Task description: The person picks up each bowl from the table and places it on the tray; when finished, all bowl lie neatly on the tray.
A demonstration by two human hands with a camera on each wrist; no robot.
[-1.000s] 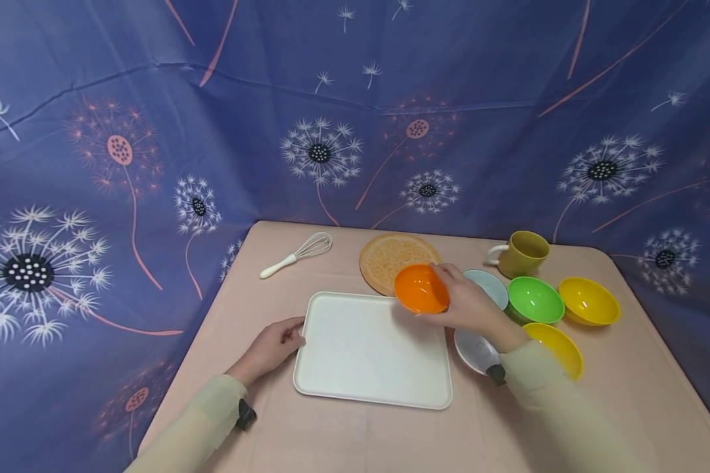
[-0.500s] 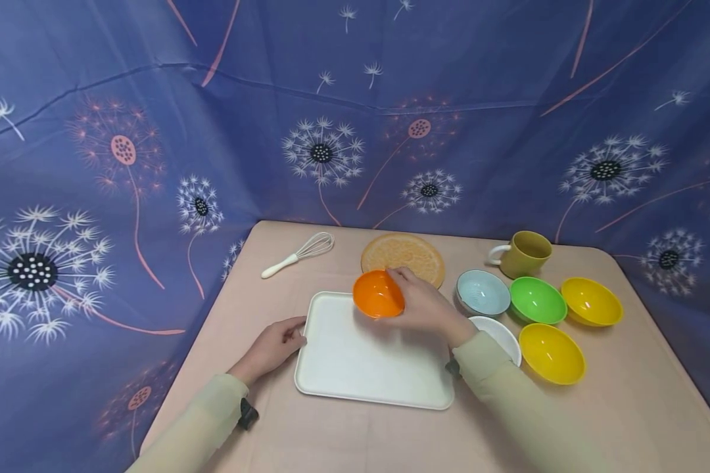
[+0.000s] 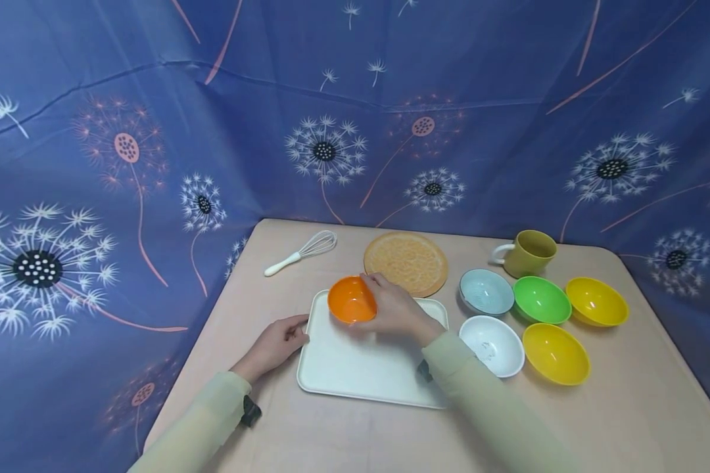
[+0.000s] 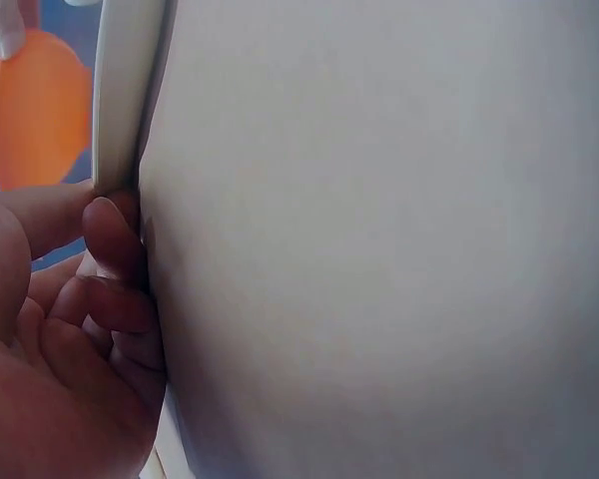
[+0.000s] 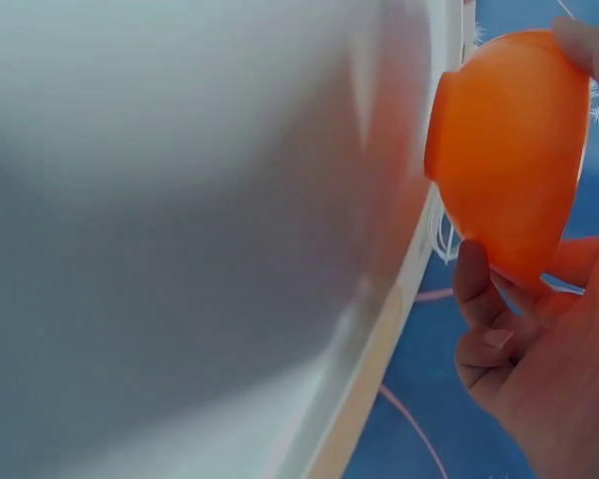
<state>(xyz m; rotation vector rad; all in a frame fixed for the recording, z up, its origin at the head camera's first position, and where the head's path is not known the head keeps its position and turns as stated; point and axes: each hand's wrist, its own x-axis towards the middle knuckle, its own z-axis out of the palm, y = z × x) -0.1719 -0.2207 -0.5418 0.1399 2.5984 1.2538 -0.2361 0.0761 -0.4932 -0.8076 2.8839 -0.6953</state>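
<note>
Mid-frame, right hand (image 3: 393, 310) pinches orange bowl (image 3: 350, 299) one-sided, so a slip could tip it onto white tray (image 3: 363, 371) left hand (image 3: 272, 345) pinches!

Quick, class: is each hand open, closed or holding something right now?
Left hand: closed, holding the edge of the white tray.
Right hand: closed, holding the orange bowl.

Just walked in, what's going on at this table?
A person's right grip holds an orange bowl over the far left part of a white tray; whether the bowl touches it is hard to tell. Their left grip holds the tray's left edge. Right of the tray are five more bowls: a light blue bowl, a white bowl, a green bowl and two yellow bowls. A whisk, round mat and mug sit farther back.
</note>
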